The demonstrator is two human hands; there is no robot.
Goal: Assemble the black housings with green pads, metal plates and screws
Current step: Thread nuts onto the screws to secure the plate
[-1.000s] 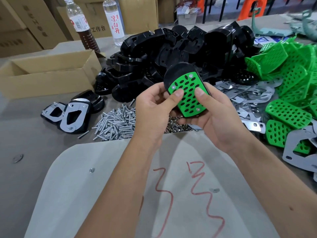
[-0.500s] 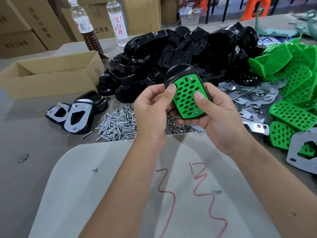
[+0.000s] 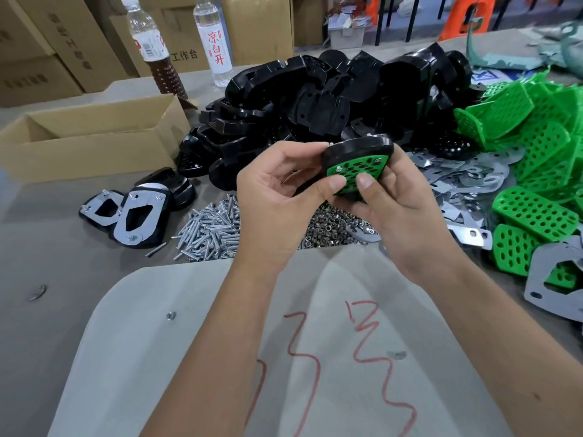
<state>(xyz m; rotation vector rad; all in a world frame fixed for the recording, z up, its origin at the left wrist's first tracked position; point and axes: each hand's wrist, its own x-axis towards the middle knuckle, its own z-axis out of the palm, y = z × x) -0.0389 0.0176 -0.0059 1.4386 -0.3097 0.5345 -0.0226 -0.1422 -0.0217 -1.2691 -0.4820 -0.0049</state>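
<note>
- Two bare forearms come up from the bottom of the frame over a pale sheet marked with red scribbles, which fills the lower centre.
- I see the left hand and the right hand meeting at the middle of the frame, both curled round one black housing; the two thumbs press on its green pad, which faces me and is tilted.
- Just beyond the hands, at centre, lie a pile of screws and a heap of small nuts beside it.
- At centre left sit finished housings with grey plates uppermost, touching one another.
- At right, loose metal plates spread on the table, with green pads heaped over and beside them out to the right edge.
- In the upper centre rises a big heap of black housings.
- At upper left stands an open cardboard box; behind it are two bottles, one part-filled with brown liquid, one clear with red characters.
- Cartons line the top left edge.
</note>
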